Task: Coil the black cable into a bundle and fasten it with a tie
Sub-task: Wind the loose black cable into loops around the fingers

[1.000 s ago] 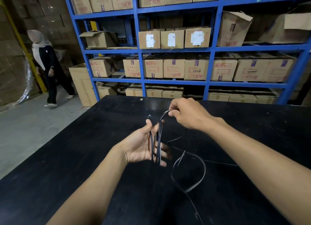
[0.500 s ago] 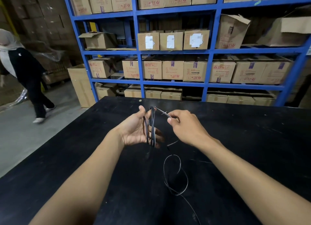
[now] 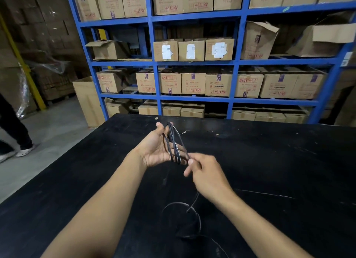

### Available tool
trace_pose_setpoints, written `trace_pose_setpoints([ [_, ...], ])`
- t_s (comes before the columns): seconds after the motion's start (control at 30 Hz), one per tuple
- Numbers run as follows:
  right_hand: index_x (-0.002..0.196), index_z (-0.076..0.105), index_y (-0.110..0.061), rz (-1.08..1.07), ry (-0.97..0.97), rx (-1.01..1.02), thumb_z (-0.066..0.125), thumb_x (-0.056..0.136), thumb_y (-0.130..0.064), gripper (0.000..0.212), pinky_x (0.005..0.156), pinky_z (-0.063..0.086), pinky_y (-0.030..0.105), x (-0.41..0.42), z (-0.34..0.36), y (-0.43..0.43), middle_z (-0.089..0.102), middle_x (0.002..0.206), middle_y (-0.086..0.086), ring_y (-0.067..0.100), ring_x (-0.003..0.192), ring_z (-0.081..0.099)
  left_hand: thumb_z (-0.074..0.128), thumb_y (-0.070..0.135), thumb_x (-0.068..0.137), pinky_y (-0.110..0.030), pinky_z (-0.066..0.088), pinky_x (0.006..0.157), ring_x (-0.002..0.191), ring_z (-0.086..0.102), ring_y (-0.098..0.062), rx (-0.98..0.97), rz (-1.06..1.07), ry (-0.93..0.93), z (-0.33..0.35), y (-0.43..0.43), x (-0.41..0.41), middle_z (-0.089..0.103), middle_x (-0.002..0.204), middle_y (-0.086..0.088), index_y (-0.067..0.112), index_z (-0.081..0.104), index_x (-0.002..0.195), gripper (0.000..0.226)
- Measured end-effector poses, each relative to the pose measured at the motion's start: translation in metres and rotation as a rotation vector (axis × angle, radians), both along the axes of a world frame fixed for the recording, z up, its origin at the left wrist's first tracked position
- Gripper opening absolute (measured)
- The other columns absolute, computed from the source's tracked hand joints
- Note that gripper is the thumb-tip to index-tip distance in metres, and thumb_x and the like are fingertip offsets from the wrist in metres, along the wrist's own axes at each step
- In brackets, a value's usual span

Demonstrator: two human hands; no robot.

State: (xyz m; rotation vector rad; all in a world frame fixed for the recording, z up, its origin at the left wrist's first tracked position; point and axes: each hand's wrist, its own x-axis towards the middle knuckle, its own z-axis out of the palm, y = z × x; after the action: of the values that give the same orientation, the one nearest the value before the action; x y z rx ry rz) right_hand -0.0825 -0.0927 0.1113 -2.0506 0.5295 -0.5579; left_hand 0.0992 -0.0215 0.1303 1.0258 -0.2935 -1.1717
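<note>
Head view shows your left hand [image 3: 156, 149] palm up, fingers held out fairly straight, with the coiled loops of the black cable [image 3: 174, 146] draped across it from beside the thumb down to the fingertips. Your right hand [image 3: 208, 174], blurred, pinches a strand just beside the bottom of those loops. The slack drops beneath it to a loose ring on the black table [image 3: 269, 161], with blue shelving [image 3: 234, 80] of cardboard boxes [image 3: 192, 83] beyond

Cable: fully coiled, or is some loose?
Partly coiled. The cable makes a few loops over the left hand; the right hand pinches it, and slack lies loose on the table.
</note>
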Motion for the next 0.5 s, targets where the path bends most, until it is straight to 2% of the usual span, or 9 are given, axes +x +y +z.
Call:
trace_pose_setpoints([
  [0.07,0.096,0.070,-0.024,0.040,0.000,0.025,0.042,0.100,-0.019,0.028,0.056,0.035,0.020,-0.005,-0.012,0.009,0.069,0.060,-0.015,-0.010,0.047,0.051,0.022,0.069,0.093,-0.078,0.042,0.087,0.116,0.048,-0.067,-0.033,0.022,0.047,0.004,-0.001,0.003,0.028,0.142,-0.049,0.032,0.023,0.153,0.070],
  [0.13,0.100,0.066,-0.027,0.078,-0.008,0.082,0.040,0.102,-0.021,0.026,0.055,0.035,0.018,-0.010,-0.024,0.019,0.067,0.056,-0.010,-0.007,0.046,0.050,0.022,0.071,0.093,-0.077,0.042,0.086,0.114,0.048,-0.068,-0.056,0.015,0.059,0.009,-0.001,0.004,0.025,0.144,-0.049,0.031,0.018,0.154,0.073],
  [0.27,0.095,0.062,-0.026,0.118,-0.017,0.190,0.038,0.103,-0.023,0.025,0.053,0.041,0.026,-0.016,-0.043,0.032,0.064,0.055,-0.001,0.001,0.042,0.045,0.022,0.072,0.092,-0.075,0.044,0.087,0.115,0.050,-0.065,-0.057,-0.032,0.035,0.016,-0.001,0.001,0.027,0.146,-0.046,0.029,0.018,0.154,0.076],
  [0.37,0.087,0.060,-0.021,0.137,0.022,0.266,0.039,0.104,-0.026,0.028,0.052,0.045,0.028,-0.020,-0.054,0.034,0.064,0.056,-0.001,0.006,0.046,0.052,0.022,0.071,0.092,-0.076,0.041,0.091,0.120,0.046,-0.064,-0.072,-0.068,0.031,0.019,0.002,-0.003,0.026,0.146,-0.046,0.033,0.025,0.151,0.070],
  [0.5,0.086,0.061,-0.018,0.166,0.121,0.229,0.039,0.103,-0.028,0.029,0.062,0.049,0.024,-0.020,-0.074,0.028,0.072,0.073,0.001,0.010,0.064,0.065,0.024,0.070,0.093,-0.076,0.043,0.088,0.120,0.047,-0.064,-0.137,-0.133,0.050,0.023,0.004,-0.011,0.030,0.145,-0.046,0.041,0.039,0.144,0.061],
])
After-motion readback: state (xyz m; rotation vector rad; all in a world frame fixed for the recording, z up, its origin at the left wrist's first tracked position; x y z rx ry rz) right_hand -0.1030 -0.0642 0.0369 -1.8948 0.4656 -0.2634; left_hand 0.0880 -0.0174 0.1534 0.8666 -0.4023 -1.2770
